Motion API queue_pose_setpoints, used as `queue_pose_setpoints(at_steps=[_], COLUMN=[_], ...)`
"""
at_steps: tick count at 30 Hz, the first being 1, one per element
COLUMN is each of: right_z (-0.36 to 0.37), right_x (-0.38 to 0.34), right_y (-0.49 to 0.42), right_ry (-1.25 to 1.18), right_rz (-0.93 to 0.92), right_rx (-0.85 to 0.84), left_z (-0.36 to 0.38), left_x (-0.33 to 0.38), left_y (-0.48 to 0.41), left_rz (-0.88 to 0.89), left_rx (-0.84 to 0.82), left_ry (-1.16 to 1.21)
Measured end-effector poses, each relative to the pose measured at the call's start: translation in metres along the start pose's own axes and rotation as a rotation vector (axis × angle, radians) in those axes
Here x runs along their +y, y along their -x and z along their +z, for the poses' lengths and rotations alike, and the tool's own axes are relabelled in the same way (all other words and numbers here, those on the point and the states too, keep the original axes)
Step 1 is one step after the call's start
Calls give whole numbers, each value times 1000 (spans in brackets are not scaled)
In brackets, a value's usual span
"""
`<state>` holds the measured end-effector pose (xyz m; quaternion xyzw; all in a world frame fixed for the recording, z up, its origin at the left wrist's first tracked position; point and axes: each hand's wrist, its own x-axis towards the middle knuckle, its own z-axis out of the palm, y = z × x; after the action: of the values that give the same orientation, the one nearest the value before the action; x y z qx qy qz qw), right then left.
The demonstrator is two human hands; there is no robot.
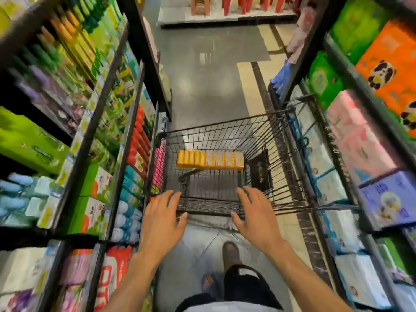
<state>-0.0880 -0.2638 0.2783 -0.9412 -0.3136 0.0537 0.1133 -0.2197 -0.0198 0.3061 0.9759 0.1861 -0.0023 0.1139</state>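
Observation:
A black wire shopping cart (276, 140) stands in the aisle straight ahead of me. A row of orange and pink boxes (210, 160) lies across its basket floor. My left hand (163, 218) hovers at the cart's near rail on the left, fingers spread and straight, holding nothing. My right hand (253, 213) is at the same rail on the right, fingers also spread, palm down. Whether either palm touches the rail cannot be told.
Tall black shelves (108, 91) with coloured packs line the left. Shelves (351, 70) with tissue packs line the right, close to the cart. The grey floor (202, 75) runs ahead to a display with red stools (247, 5). My foot (230, 252) is behind the cart.

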Motion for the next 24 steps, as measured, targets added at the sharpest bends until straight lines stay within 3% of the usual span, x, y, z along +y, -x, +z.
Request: queue_pose_setpoints(at_steps=[7,16,24], right_z=[30,77,160], right_x=[4,1,-3], right_y=[-117,-271,-362], right_ry=[-43,-120,-133], right_rz=[-65,-143,-146], right_rx=[-50,-245,-387], left_z=[17,37,100], left_x=[-38,-70,-116], left_y=[-97,-225,-305], left_rz=[-71,-222,-207], left_rx=[-52,-208,-306], left_ry=[27,-5,-25])
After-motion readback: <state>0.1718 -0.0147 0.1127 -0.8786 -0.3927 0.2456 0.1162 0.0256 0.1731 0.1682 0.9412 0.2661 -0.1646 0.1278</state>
